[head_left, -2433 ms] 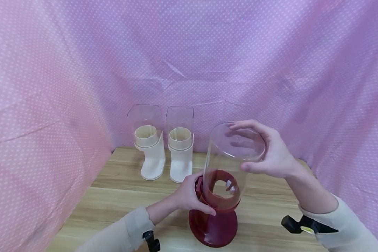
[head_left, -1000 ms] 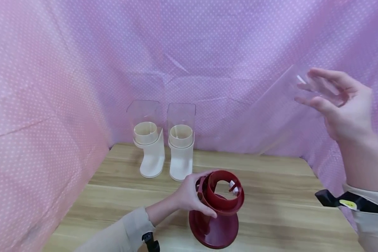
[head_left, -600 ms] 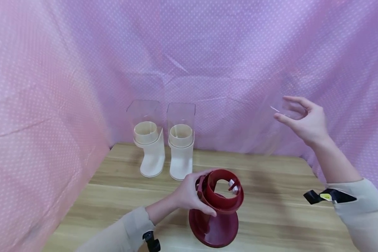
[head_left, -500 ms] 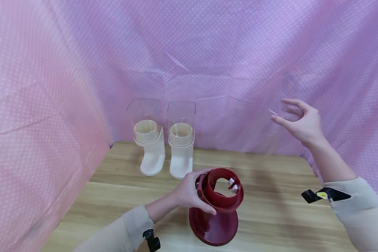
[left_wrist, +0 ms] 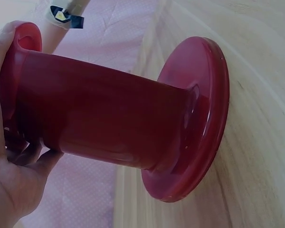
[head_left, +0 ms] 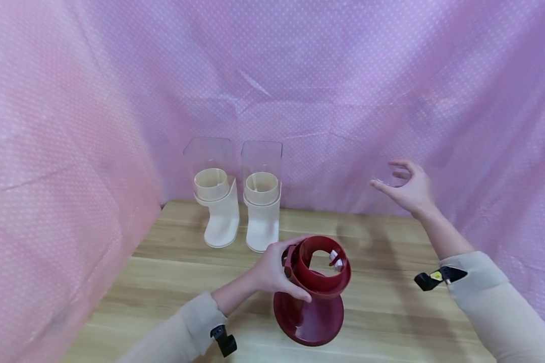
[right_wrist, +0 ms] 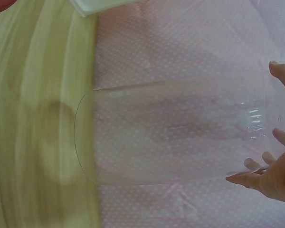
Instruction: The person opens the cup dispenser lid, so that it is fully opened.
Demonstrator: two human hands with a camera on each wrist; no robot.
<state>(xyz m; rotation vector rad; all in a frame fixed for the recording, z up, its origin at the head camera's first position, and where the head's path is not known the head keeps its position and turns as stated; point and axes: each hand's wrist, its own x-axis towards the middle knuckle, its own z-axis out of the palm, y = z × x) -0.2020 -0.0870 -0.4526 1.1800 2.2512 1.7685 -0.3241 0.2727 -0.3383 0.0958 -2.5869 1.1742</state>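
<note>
Left hand (head_left: 276, 272), lower centre of the head view: the forearm enters from the lower left, and the thumb lies across the near side of the collar of a red stand (head_left: 323, 289), with the fingers round the far side, a firm grasp. The stand, glossy and opaque, comprises a ring-shaped collar, a smooth column and a round disc base on the wood-grained tabletop (head_left: 163, 282).

Right hand (head_left: 411, 189), right of centre: the forearm slants up from the lower right; thumb and fingers, curved in a C, grasp one end of a clear cylinder (right_wrist: 175, 133). This thin-walled, smooth tube spans the right wrist view, its rounded free rim at left, apart from the stand.

Left of centre: two cream dispensers (head_left: 221, 222) (head_left: 262, 224) with transparent tops. Background: pink dotted cloth (head_left: 272, 60), creased.
</note>
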